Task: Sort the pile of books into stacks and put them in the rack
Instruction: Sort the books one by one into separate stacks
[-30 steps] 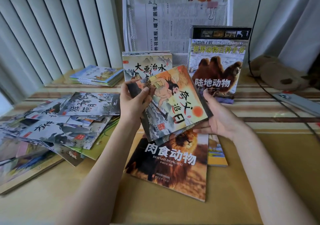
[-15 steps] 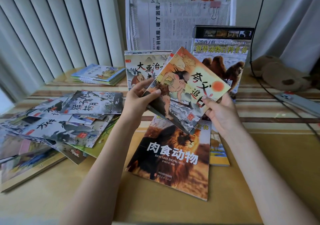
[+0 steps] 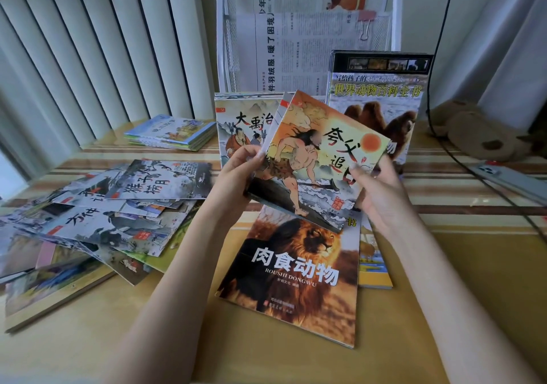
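Note:
I hold a small stack of thin picture books [image 3: 313, 158] tilted up above the table; its top cover shows a running man and a red sun. My left hand [image 3: 236, 176] grips its left edge, and my right hand [image 3: 379, 194] pinches its right side. Behind it, another thin book with black characters [image 3: 242, 123] and a tall camel book [image 3: 381, 93] stand upright against the white wire rack [image 3: 396, 13]. A lion book [image 3: 296, 274] lies flat below my hands. A loose pile of thin books [image 3: 118, 206] spreads over the table's left.
A neat stack of small books [image 3: 174, 132] lies at the back left. Newspapers [image 3: 299, 49] fill the rack. A yellow book [image 3: 374, 268] peeks from under the lion book. A brown plush toy [image 3: 479, 135], a black cable [image 3: 488, 182] and a phone [image 3: 509, 179] sit at the right.
My hands have raised the held books from low over the lion book and tilted them up toward the standing books at the rack. My right hand moved from under the stack to its right side.

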The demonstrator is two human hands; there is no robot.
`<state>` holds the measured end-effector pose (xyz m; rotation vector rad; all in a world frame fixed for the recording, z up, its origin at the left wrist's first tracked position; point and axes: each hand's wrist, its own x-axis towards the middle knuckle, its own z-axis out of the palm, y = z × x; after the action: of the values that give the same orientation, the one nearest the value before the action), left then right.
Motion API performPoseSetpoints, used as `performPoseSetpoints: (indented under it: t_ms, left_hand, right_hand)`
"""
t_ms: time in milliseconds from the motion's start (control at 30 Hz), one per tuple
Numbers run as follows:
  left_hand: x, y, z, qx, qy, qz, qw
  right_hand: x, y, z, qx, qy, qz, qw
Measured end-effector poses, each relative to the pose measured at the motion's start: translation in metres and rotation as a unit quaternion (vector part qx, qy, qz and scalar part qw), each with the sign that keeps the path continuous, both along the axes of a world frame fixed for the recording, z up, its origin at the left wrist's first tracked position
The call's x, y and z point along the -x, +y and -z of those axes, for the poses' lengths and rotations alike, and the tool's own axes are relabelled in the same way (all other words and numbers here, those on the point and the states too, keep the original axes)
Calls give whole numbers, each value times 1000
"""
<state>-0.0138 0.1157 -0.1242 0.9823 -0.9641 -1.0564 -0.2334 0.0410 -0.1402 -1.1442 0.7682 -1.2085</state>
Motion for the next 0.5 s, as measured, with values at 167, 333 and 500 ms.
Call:
performPoseSetpoints:
  t_ms: [167, 333, 500]
  left_hand:
    - [13, -1, 0, 6, -178, -78, 981]
    - [3, -11, 14, 94, -350, -310, 879]
    - [-25, -19, 18, 85, -338, -425, 835]
  right_hand:
    - [-13, 6, 3, 65, 95, 40, 993]
    - [-50, 1, -18, 181, 213, 96, 955]
    - [-98, -28, -26, 217, 361, 39, 906]
